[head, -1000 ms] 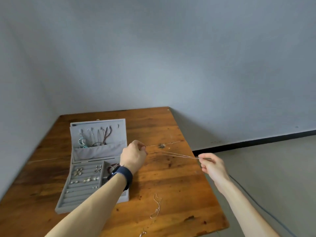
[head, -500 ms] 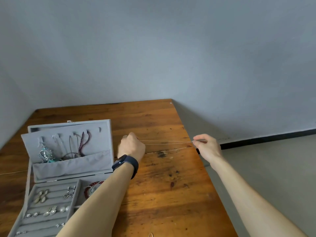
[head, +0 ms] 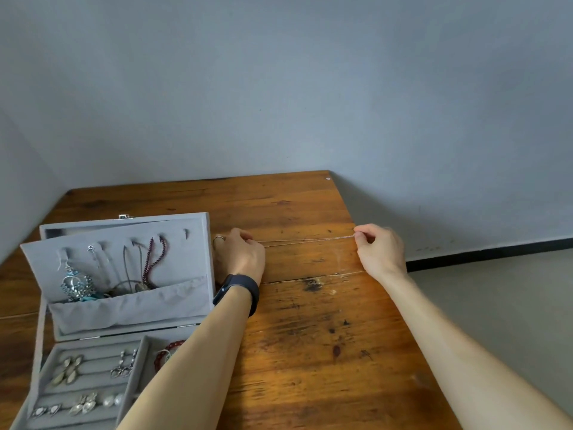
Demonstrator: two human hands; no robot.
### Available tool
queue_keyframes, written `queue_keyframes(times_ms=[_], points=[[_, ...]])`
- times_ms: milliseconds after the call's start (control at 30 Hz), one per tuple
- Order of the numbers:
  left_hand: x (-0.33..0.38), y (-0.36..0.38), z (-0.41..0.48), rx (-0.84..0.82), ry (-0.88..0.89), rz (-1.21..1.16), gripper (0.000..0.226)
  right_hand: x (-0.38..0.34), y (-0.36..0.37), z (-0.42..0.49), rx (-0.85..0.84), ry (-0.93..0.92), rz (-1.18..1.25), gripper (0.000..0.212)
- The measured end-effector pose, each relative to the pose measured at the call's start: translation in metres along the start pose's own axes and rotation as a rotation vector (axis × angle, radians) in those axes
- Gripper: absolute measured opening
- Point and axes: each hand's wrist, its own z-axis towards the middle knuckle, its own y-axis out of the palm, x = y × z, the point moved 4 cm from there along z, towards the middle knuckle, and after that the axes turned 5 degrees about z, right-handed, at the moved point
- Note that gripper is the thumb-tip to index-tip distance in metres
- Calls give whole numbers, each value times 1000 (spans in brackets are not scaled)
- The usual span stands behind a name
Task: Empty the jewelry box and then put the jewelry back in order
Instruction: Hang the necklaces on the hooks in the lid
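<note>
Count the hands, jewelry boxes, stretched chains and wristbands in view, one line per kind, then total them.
Hands: 2, the left hand and the right hand, each pinching one end of the chain
Open jewelry box: 1
Stretched thin chain: 1
Dark wristband: 1, on the left wrist
Total: 5

Left hand [head: 238, 256]: back turned up, fingers curled, pinching one end of a thin chain [head: 307, 241].
Left wrist: wore a dark band [head: 240, 290]; a ring [head: 218, 238] sat on one finger.
Right hand [head: 379, 251]: thumb and forefinger pinched the chain's other end, the other fingers curled.
Arms: both bare and stretched forward, with the hands well apart and about level.
</note>
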Motion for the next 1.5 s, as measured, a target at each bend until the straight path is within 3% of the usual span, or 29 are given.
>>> queue_keyframes(times_ms=[267,433,733,1033,1367,1500], points=[[0,3,2,11,6,24,18,1,1,-4,-19,-21,6,30],[1,3,2,-56,12,-104,21,-5,-9,-23,-58,-30,-20,31],[18,-40,-98,-190,657,214,44,-61,-64,-141,-93,-342,-93,25],[-68,-116,-193,-167,843,270,42,-77,-112,-299,-64,-441,-11,21],[-190,-158,-264,-148,856,275,33,-58,-78,-408,-229,-346,-17,19],[-217,-150,-273,-101,874,324,37,-62,-58,-419,-215,-355,-94,18]])
